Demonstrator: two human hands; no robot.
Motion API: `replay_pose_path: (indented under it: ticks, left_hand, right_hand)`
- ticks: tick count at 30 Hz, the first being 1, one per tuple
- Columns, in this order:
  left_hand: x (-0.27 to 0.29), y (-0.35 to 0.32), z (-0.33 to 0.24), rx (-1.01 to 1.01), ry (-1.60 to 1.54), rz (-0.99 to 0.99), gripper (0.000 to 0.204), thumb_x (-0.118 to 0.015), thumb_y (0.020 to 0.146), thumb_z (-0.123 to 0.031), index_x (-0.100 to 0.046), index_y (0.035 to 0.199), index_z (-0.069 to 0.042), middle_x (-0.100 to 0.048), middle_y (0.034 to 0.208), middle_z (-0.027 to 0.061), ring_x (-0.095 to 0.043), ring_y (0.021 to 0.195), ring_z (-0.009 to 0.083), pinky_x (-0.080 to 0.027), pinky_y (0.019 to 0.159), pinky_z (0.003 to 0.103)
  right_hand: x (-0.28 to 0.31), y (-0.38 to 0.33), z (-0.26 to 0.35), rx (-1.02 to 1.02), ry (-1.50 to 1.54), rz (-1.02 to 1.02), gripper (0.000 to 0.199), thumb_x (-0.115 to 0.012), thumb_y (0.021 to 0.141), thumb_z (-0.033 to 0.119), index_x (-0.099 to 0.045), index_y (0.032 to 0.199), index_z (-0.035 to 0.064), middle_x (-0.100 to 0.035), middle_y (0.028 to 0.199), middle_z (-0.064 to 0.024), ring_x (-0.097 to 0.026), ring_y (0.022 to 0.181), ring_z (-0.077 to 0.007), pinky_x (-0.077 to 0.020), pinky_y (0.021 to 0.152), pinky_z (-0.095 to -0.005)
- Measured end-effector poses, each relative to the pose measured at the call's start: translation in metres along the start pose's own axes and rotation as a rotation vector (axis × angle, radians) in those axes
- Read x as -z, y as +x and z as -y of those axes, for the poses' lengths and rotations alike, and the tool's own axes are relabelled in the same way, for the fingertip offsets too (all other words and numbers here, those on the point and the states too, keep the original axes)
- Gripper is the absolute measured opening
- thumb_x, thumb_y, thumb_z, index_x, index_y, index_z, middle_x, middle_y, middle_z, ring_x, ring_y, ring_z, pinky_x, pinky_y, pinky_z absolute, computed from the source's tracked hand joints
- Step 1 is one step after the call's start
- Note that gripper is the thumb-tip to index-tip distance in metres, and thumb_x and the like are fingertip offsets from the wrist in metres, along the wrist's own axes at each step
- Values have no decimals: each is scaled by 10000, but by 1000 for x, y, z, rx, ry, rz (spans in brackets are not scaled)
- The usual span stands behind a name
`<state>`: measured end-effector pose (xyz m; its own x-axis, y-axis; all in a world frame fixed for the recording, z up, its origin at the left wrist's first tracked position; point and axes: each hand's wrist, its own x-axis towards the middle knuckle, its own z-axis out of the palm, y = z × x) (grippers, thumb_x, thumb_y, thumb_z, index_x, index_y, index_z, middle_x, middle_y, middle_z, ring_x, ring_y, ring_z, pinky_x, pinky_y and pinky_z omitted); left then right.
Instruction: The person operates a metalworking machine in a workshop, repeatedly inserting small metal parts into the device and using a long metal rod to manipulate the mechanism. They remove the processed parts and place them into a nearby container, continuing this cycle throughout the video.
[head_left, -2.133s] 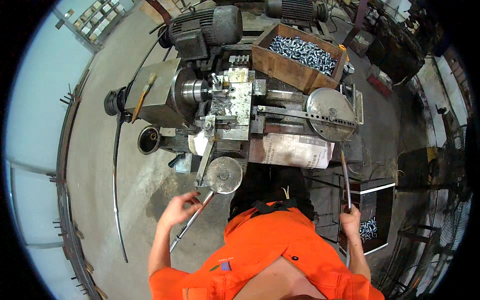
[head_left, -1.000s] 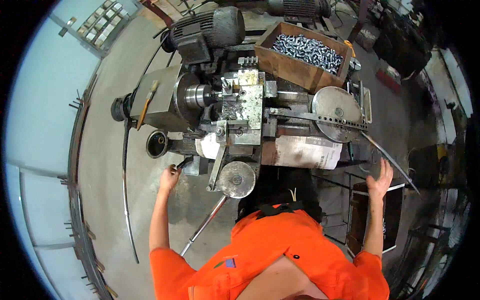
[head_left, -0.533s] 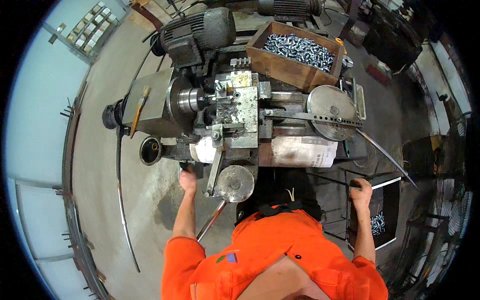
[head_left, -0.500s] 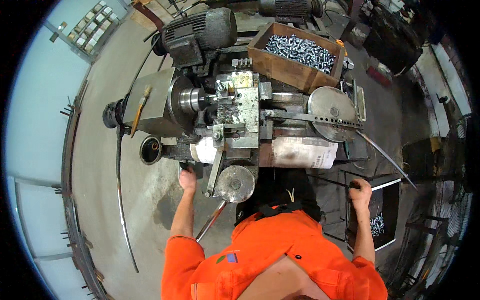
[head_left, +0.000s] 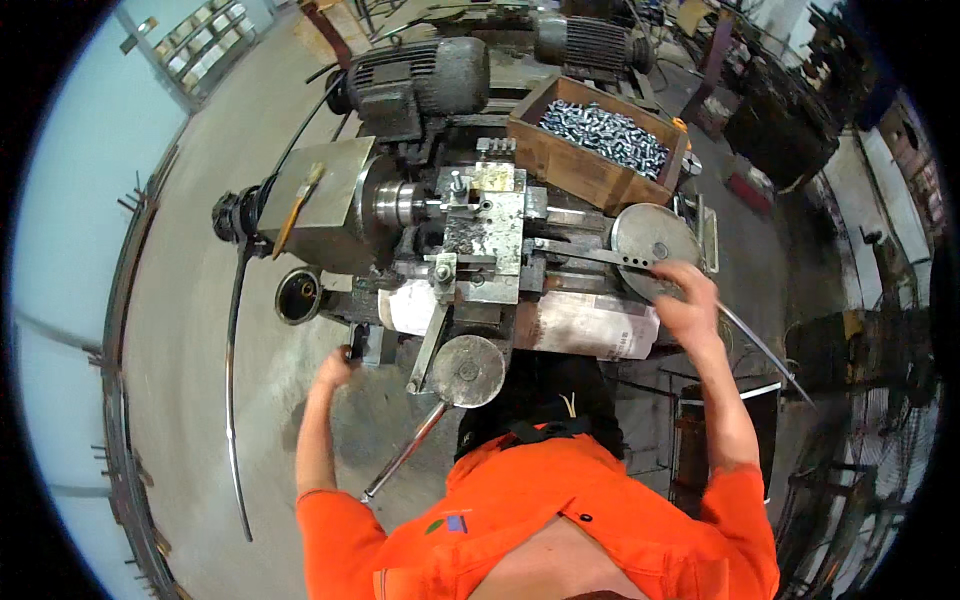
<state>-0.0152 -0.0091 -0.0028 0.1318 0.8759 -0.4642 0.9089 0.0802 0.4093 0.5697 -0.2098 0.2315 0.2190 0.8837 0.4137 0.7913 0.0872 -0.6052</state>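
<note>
Under our right hand [head_left: 688,300] sits a round metal wheel [head_left: 650,240], and we curl our fingers over its near edge and the long thin lever [head_left: 760,350] that sticks out past the hand. Our left hand [head_left: 335,368] is closed around a small dark handle [head_left: 362,345] low on the machine [head_left: 470,250], just in front of the hand. Both hands hold on; neither is spread flat.

We think this step is working the machine's controls. To do it well, we should hold both firmly, turn slowly, and keep our orange sleeves [head_left: 330,520] away from the spinning part [head_left: 395,203], which is up and to the right of our left hand.

Now we count. We see two hands. We see two round wheels: one under the right hand, and another [head_left: 467,370] between our hands, close to our body. We see one wooden box [head_left: 595,145] beyond the right hand, full of small shiny metal bits, too many to count. We see two big dark motors [head_left: 415,80] far beyond our hands. We see one brush [head_left: 297,205] lying on top of the machine, up past the left hand.
</note>
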Motion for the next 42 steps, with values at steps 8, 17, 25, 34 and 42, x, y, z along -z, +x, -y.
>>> replay_pose_path:
  ticks: [8, 17, 25, 34, 42]
  left_hand:
    - [191, -141, -9, -141, 153, -965, 256, -562, 850, -231, -617, 1016, -44, -643, 804, 165, -620, 691, 259, -476, 650, 347]
    - [91, -190, -40, 378, 303, -912, 425, -655, 729, -428, -595, 898, -43, -624, 740, 184, -613, 746, 376, -485, 661, 437]
    - [122, -180, -15, 242, -51, -499, 284, -671, 743, -228, -562, 836, 18, -580, 583, 150, -613, 519, 258, -486, 503, 372]
    - [120, -146, 20, 52, -524, -461, 178, -581, 786, -59, -570, 894, 82, -561, 590, 96, -572, 485, 171, -503, 464, 298]
    - [125, -144, 6, 61, -642, -421, 220, -607, 801, -97, -554, 923, 78, -561, 623, 89, -578, 544, 181, -505, 505, 312]
  right_hand:
    - [-152, 141, 133, 748, 0, 131, 330, -618, 507, 145, -637, 814, 23, -582, 998, -129, -518, 964, -318, -427, 840, -404]
    - [-221, 180, 153, 497, -555, 628, 218, -629, 590, 208, -695, 769, 102, -661, 848, -97, -586, 878, -252, -373, 858, -342]
    - [-169, 170, 147, 675, -494, 269, 189, -584, 534, 227, -659, 602, 67, -609, 691, -115, -570, 802, -270, -337, 972, -398]
    - [-26, 178, -1, 165, -589, 98, 342, -595, 548, 219, -692, 844, 78, -600, 1017, -161, -540, 958, -313, -429, 871, -376]
    - [56, 112, -44, 66, -346, -131, 415, -596, 581, 195, -671, 969, 69, -505, 1235, -199, -509, 1080, -355, -383, 961, -372]
